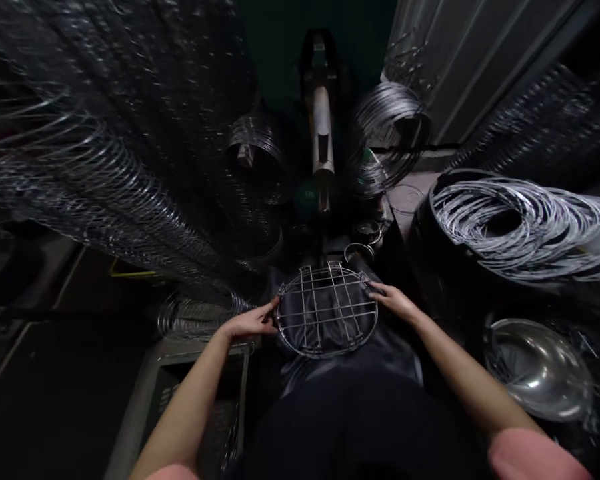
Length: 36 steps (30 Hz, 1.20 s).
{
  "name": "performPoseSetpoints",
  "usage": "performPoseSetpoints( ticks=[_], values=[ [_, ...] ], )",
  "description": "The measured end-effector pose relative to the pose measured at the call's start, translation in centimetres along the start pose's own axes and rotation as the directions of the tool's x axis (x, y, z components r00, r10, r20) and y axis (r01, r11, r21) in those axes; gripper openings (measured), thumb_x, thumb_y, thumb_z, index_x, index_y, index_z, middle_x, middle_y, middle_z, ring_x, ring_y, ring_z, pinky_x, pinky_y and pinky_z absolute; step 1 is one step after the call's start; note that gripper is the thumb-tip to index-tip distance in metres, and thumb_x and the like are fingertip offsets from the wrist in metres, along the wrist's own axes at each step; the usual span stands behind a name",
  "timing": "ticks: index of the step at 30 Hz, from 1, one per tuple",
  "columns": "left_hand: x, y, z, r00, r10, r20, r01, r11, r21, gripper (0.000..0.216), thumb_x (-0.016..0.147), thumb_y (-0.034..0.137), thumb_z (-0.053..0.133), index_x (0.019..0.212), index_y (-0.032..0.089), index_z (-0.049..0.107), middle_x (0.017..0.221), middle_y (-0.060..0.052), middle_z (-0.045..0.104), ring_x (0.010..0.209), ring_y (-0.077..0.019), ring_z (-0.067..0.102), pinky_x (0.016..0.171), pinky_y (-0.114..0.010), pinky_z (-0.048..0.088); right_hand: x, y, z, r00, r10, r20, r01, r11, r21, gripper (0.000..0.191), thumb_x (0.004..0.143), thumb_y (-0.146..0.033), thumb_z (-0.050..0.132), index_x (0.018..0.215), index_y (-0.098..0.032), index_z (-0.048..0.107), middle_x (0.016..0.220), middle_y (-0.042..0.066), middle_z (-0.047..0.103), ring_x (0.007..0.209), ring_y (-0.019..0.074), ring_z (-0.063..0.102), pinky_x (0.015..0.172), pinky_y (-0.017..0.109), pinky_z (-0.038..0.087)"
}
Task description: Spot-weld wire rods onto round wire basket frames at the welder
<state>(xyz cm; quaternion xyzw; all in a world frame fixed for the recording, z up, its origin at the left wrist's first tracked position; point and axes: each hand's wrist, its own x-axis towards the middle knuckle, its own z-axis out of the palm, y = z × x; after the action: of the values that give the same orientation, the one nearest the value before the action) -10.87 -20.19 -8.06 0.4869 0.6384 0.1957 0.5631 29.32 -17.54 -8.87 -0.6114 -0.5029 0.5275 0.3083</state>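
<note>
A round wire rack (327,310) of welded steel rods in a grid lies flat over my dark apron (347,363). My left hand (250,322) grips its left rim. My right hand (395,301) holds the opposite rim at the upper right, with its fingers curled over the wire. The rack's grid stands apart from both forearms, and the apron shows through its gaps.
Large coils of silver wire (105,173) fill the left side. A black tub of wire rings (510,227) stands at right, above a steel bowl (537,367). A bench machine (323,113) stands ahead, with a wire coil (390,133) beside it. A grey crate (200,400) sits at lower left.
</note>
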Motion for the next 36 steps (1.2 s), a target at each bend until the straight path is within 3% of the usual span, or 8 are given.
performPoseSetpoints(
  ticks=[4, 13, 21, 26, 28, 30, 33, 36],
  values=[
    [-0.3, -0.4, 1.1, 0.982, 0.019, 0.185, -0.026, 0.999, 0.036, 0.095, 0.040, 0.017, 0.080, 0.129, 0.019, 0.047, 0.098, -0.005, 0.067, 0.090, -0.0202, 0.062, 0.079, -0.029, 0.050, -0.2, 0.0, 0.0, 0.998, 0.033, 0.047, -0.034, 0.999, 0.012, 0.038, 0.058, -0.025, 0.078, 0.095, -0.023, 0.073, 0.104, 0.003, 0.069, 0.110, 0.0296, 0.057, 0.103, 0.046, 0.035],
    [-1.4, -0.9, 3.3, 0.996, 0.087, -0.012, -0.080, 0.952, 0.295, 0.118, 0.034, 0.029, 0.085, 0.139, 0.016, 0.032, 0.105, -0.009, 0.066, 0.100, -0.0284, 0.061, 0.085, -0.033, 0.047, -1.5, 1.2, 0.5, 0.996, -0.008, 0.087, 0.006, 1.000, 0.020, 0.047, 0.069, -0.026, 0.070, 0.115, -0.021, 0.063, 0.121, 0.003, 0.061, 0.119, 0.0250, 0.050, 0.108, 0.043, 0.027],
    [-2.1, 1.1, 4.6, 0.998, -0.009, 0.058, -0.037, 0.677, 0.735, 0.121, 0.049, 0.052, 0.077, 0.143, 0.009, 0.015, 0.124, -0.018, 0.055, 0.116, -0.0341, 0.051, 0.093, -0.036, 0.040, -2.0, 2.9, 1.7, 0.999, -0.037, -0.029, 0.030, 0.977, -0.213, 0.048, 0.078, -0.022, 0.059, 0.125, -0.027, 0.056, 0.124, 0.001, 0.059, 0.119, 0.0224, 0.050, 0.104, 0.039, 0.035],
    [-2.1, -0.4, 2.0, 0.996, 0.091, 0.004, -0.083, 0.896, 0.436, 0.125, 0.043, 0.041, 0.083, 0.144, 0.014, 0.014, 0.095, -0.003, 0.064, 0.090, -0.0214, 0.061, 0.081, -0.030, 0.045, -2.4, 1.9, 1.3, 0.994, -0.076, -0.084, 0.057, 0.977, -0.204, 0.045, 0.074, -0.025, 0.062, 0.119, -0.021, 0.061, 0.119, 0.004, 0.062, 0.115, 0.0237, 0.054, 0.103, 0.039, 0.037],
    [-3.1, 0.2, -1.2, 0.967, 0.169, -0.191, -0.126, 0.968, 0.217, 0.116, 0.047, 0.040, 0.082, 0.142, 0.013, 0.021, 0.069, 0.007, 0.055, 0.067, -0.0127, 0.056, 0.067, -0.023, 0.045, -2.8, 0.4, 0.5, 0.974, -0.104, -0.200, 0.068, 0.982, -0.177, 0.045, 0.074, -0.032, 0.063, 0.116, -0.017, 0.063, 0.115, 0.008, 0.065, 0.109, 0.0255, 0.058, 0.099, 0.041, 0.042],
    [-5.0, 2.1, -4.6, 0.873, 0.211, -0.439, -0.230, 0.973, 0.010, 0.095, 0.058, 0.043, 0.078, 0.136, 0.011, 0.033, 0.057, 0.011, 0.041, 0.051, -0.0067, 0.043, 0.054, -0.017, 0.039, -2.9, -1.7, -0.3, 0.935, -0.164, -0.314, 0.121, 0.981, -0.151, 0.047, 0.076, -0.041, 0.062, 0.113, -0.013, 0.064, 0.109, 0.011, 0.067, 0.103, 0.0268, 0.061, 0.094, 0.041, 0.046],
    [-8.5, 6.7, -7.5, 0.713, 0.290, -0.639, -0.547, 0.799, -0.248, 0.074, 0.066, 0.041, 0.075, 0.128, 0.015, 0.045, 0.054, 0.011, 0.038, 0.044, -0.0037, 0.033, 0.044, -0.014, 0.029, -2.6, -6.1, -0.4, 0.869, -0.355, -0.345, 0.305, 0.933, -0.192, 0.048, 0.078, -0.047, 0.059, 0.112, -0.014, 0.064, 0.104, 0.010, 0.069, 0.097, 0.0259, 0.063, 0.089, 0.040, 0.049],
    [-10.3, 11.1, -6.2, 0.619, 0.411, -0.669, -0.771, 0.480, -0.419, 0.062, 0.066, 0.038, 0.077, 0.120, 0.016, 0.054, 0.050, 0.010, 0.035, 0.041, -0.0032, 0.029, 0.041, -0.014, 0.030, -2.2, -10.7, 1.2, 0.748, -0.620, -0.236, 0.539, 0.776, -0.329, 0.044, 0.081, -0.043, 0.058, 0.118, -0.019, 0.062, 0.109, 0.008, 0.067, 0.099, 0.0238, 0.062, 0.090, 0.037, 0.049]
  ],
)
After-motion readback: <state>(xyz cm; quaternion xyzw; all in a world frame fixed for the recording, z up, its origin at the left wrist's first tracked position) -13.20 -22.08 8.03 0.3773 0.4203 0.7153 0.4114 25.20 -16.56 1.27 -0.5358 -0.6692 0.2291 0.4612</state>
